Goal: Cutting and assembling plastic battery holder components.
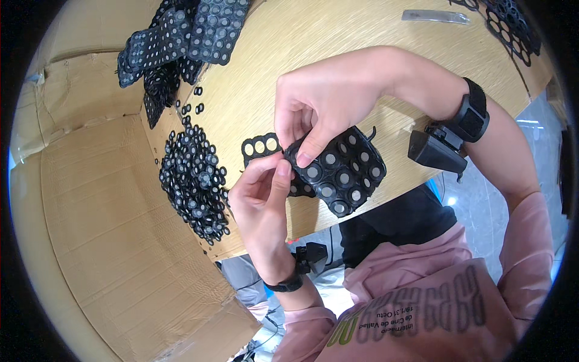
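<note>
Right hand [338, 96]: the thumb presses the upper left part of a black disc sheet [344, 178], with the other fingers bent behind it; the grip is narrow and holds the sheet. Left hand [259, 196]: the thumb and forefinger are pinched together at the sheet's left edge (whether the tips also grip a single disc is hidden). The disc sheet carries rows of round grey-centred pieces and is located between the hands, tilted, over the near part of the bench [241, 99].

Just left of the disc sheet, a black strip [259, 145] shows round openings; it is partly covered by the left hand. Farther left, a heap of loose black rings with grey centres [193, 181] rests on the bench, beside a cardboard panel [99, 199]. Above the heap, several similar sheets [217, 30] are stacked at the bench edge. At the far side lie a clear, narrow strip [435, 16] and, near the right corner, black perforated lattices [509, 30]. Each wrist bears a black strap [473, 111] with a device attached.
</note>
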### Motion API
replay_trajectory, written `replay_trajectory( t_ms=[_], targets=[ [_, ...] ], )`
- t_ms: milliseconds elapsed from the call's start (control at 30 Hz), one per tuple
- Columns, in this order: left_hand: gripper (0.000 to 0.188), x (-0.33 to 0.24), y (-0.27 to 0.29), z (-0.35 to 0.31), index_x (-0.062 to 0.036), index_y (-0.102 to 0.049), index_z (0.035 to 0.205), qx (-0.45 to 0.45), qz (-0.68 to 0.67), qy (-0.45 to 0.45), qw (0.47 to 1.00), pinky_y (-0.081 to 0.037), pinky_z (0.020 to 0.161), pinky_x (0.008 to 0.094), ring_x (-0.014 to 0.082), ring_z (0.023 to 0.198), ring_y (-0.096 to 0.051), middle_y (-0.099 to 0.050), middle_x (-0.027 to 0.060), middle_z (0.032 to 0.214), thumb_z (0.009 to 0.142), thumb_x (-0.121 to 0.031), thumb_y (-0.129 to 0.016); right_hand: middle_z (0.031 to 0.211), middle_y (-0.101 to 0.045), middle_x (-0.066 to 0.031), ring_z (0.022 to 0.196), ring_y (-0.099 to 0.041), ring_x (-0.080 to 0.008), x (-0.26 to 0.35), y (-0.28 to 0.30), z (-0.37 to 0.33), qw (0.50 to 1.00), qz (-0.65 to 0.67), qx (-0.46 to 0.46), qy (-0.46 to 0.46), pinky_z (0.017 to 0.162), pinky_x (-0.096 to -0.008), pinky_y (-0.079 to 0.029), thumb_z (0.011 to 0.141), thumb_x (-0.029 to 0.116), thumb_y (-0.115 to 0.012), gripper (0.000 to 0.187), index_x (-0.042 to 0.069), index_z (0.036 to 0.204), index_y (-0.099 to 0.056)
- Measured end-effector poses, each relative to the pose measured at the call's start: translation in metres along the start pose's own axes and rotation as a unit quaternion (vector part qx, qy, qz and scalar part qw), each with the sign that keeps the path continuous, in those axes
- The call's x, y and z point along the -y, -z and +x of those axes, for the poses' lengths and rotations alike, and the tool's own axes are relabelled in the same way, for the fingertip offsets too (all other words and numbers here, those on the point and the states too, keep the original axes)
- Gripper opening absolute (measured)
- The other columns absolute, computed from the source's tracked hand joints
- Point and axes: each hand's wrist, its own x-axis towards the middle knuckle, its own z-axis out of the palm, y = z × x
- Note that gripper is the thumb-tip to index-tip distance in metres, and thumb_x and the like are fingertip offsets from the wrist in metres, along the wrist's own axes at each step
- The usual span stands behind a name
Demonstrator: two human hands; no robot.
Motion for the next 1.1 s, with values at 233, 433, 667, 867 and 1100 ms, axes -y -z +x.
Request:
replay_trajectory(
  t_ms=[233,433,667,867,1100],
  targets=[
    [0.013,-0.001,0.009,0.006,0.0031,-0.066,0.101,-0.037,0.053,-0.02,0.998,-0.046,0.071,0.0199,0.0072,0.078,-0.059,-0.067,0.0042,0.088,0.091,-0.004,-0.064,0.083,-0.07,-0.0073,0.073,-0.063,-0.0105,0.008,0.012,-0.008,0.998,-0.015,-0.012,-0.059,0.064,-0.0251,-0.049,0.082,0.015,-0.072,0.024,-0.003,0.097,-0.069],
    [0.016,0.012,0.075,0.023,0.0028,-0.065,0.104,-0.19,0.176,-0.096,0.961,-0.046,0.071,0.0208,0.0087,0.078,-0.059,-0.067,0.0047,0.089,0.093,-0.009,-0.061,0.077,-0.068,-0.0082,0.068,-0.063,-0.0092,0.005,0.023,-0.012,0.995,-0.057,-0.036,-0.075,0.061,-0.0225,-0.049,0.085,0.005,-0.069,0.016,-0.008,0.093,-0.062],
    [0.033,0.016,0.11,0.04,0.0046,-0.058,0.123,-0.253,0.243,-0.094,0.932,-0.047,0.076,0.0213,0.0095,0.085,-0.059,-0.067,0.0116,0.098,0.093,-0.009,-0.06,0.066,-0.064,-0.0047,0.057,-0.055,-0.007,0.004,0.02,-0.011,0.976,-0.137,-0.062,-0.155,0.051,-0.0239,-0.041,0.087,0.016,-0.069,0.021,-0.004,0.085,-0.063],
    [0.027,-0.011,0.05,0.019,0.0033,-0.062,0.117,-0.244,0.304,-0.142,0.91,-0.048,0.076,0.023,0.0104,0.087,-0.062,-0.068,0.0089,0.096,0.093,-0.009,-0.06,0.053,-0.05,0.0006,0.048,-0.039,-0.0064,0.012,0.022,-0.014,0.956,-0.232,-0.043,-0.177,0.045,-0.0271,-0.03,0.086,0.022,-0.071,0.03,-0.003,0.072,-0.061],
    [0.019,-0.027,-0.032,-0.014,0.005,-0.063,0.107,-0.093,0.181,-0.168,0.965,-0.05,0.077,0.0235,0.0119,0.084,-0.063,-0.067,0.0089,0.094,0.09,-0.003,-0.064,0.063,-0.059,0.0,0.059,-0.049,-0.0041,0.012,0.01,-0.006,0.993,-0.054,-0.066,-0.084,0.051,-0.0226,-0.039,0.087,0.023,-0.071,0.03,-0.004,0.079,-0.064]
  ],
)
